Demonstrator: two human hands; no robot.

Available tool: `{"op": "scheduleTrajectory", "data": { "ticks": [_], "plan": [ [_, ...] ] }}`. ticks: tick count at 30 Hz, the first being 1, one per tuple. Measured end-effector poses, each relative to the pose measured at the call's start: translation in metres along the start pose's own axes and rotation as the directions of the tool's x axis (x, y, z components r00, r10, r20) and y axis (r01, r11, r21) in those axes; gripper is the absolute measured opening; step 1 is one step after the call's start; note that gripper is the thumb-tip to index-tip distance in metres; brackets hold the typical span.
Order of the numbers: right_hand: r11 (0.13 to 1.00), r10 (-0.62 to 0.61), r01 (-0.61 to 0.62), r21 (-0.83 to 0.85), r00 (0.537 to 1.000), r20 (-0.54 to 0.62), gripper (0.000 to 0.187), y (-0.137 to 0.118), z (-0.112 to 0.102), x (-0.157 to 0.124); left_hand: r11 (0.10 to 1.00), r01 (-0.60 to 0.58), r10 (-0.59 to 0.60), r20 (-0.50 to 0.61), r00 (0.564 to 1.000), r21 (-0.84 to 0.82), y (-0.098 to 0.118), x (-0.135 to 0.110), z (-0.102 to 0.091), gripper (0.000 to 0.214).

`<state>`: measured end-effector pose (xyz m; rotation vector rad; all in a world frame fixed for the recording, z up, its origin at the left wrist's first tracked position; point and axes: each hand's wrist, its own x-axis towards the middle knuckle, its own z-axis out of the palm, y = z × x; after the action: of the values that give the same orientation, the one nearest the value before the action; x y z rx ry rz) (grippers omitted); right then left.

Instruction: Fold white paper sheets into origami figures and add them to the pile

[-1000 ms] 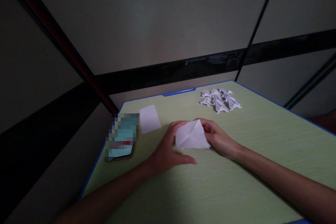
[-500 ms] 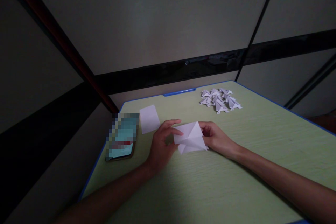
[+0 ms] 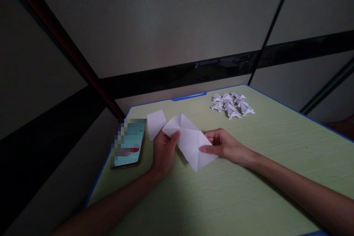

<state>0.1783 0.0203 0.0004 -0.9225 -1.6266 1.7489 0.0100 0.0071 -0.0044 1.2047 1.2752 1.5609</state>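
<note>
A creased white sheet of paper (image 3: 189, 141) is spread between my two hands, above the table. My left hand (image 3: 165, 151) pinches its left end, thumb on top and fingers beneath. At the right end, my right hand (image 3: 221, 143) grips the paper, its thumb lying on the upper face and its other fingers partly hidden behind the edge. Fold lines cross the sheet near both ends.
A flat white paper (image 3: 156, 120) lies behind my left hand. Left of it is a phone (image 3: 129, 147) with a lit screen, partly pixelated. Several folded paper figures (image 3: 231, 108) stand grouped at the back right of the pale green table (image 3: 265, 132).
The paper was folded up in my right hand with my left fingers at its edge. Now it is opened out flatter and longer, and my left hand has closed on its left end.
</note>
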Motion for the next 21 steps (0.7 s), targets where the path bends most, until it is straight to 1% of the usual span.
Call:
{"op": "scheduleTrajectory", "data": {
  "ticks": [4,7,11,16,18,19,21],
  "plan": [
    [0.999,0.000,0.000,-0.045,1.000,-0.010,0.026,-0.0015,-0.0007,0.0004,0.999,0.034,-0.033,0.015,0.999,-0.041,-0.0015,0.0016,-0.0020,0.014],
    [0.998,-0.014,0.011,-0.061,0.999,-0.047,0.027,-0.0030,-0.0007,0.0013,0.996,0.031,-0.030,0.016,0.999,-0.084,-0.0022,0.0032,-0.0027,0.014],
    [0.998,-0.039,0.035,-0.045,0.994,-0.105,0.028,-0.0057,0.0006,0.0015,0.995,0.021,-0.020,0.007,1.000,-0.101,-0.0035,0.0040,-0.0025,0.017],
    [0.999,-0.040,0.038,-0.023,0.993,-0.107,0.024,-0.0043,0.0009,0.0018,0.993,0.044,-0.041,0.036,0.999,-0.113,-0.0054,0.0037,-0.0019,0.018],
    [0.995,-0.099,0.098,-0.009,0.987,-0.126,0.020,-0.0020,0.0005,0.0021,0.993,0.057,-0.052,0.056,0.997,-0.104,-0.0044,0.0030,-0.0010,0.018],
    [0.989,-0.148,0.149,-0.002,0.978,-0.149,0.021,-0.0010,0.0005,0.0021,0.993,0.069,-0.062,0.071,0.996,-0.098,-0.0035,0.0026,-0.0004,0.018],
    [0.964,-0.260,0.265,-0.004,0.945,-0.197,0.023,-0.0001,0.0009,0.0011,0.990,0.106,-0.095,0.113,0.989,-0.090,-0.0015,0.0015,0.0010,0.017]
  ]
}}
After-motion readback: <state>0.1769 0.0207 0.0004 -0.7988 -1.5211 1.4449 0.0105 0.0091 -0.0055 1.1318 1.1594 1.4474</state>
